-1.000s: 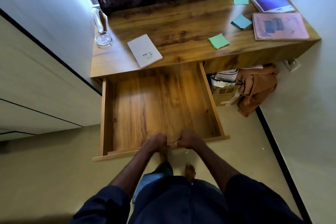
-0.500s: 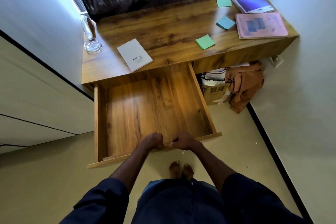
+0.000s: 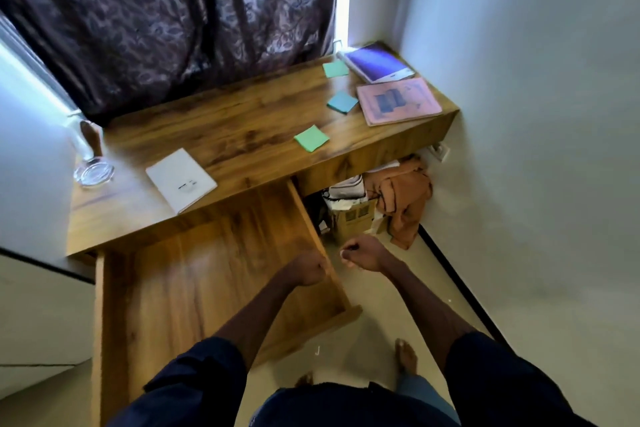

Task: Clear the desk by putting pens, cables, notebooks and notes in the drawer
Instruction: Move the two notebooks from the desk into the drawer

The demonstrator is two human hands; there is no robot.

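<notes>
Below the desk point(image 3: 242, 135) edge, the drawer point(image 3: 194, 288) is standing pulled fully out, its floor bare. Both hands were gripping its front lip a second ago; now they are lifting clear of it. Left hand point(image 3: 306, 269) is hovering over the drawer's right wall, curled into a loose fist, holding nothing visible. Right hand point(image 3: 363, 256) is hanging past the drawer over the floor, also curled; something small and pale shows at the fingertips, cannot tell what.

Head view is tipping up toward the desktop. Still lying there: white notepad point(image 3: 180, 179) near the front edge, green note point(image 3: 311, 138) mid-desk, blue note point(image 3: 342, 102) and a second green note point(image 3: 336, 69) further back, pink notebook point(image 3: 398, 100) and purple notebook point(image 3: 375, 62) at the right end. No pens or cables visible.

Judgement: opening step is looking finished; collecting not yet begun. Notepad is lying nearest to reach.
</notes>
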